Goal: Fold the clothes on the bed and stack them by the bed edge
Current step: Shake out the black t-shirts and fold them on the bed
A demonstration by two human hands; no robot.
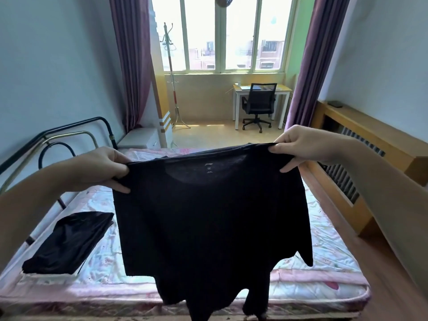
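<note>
A black T-shirt (208,218) hangs in the air in front of me, spread wide above the bed (328,258). My left hand (102,166) pinches its left shoulder and my right hand (301,144) pinches its right shoulder. The neck label faces me near the top. The shirt's hem dangles past the mattress's near edge. A folded black garment (69,243) lies on the bed's left side by the edge. The shirt hides the middle of the mattress.
A metal bed frame (69,137) rises at the left. A wooden radiator cover (370,144) runs along the right wall beside a strip of floor. Beyond the bed stand a coat rack (171,72), a desk (261,89) and an office chair (259,105).
</note>
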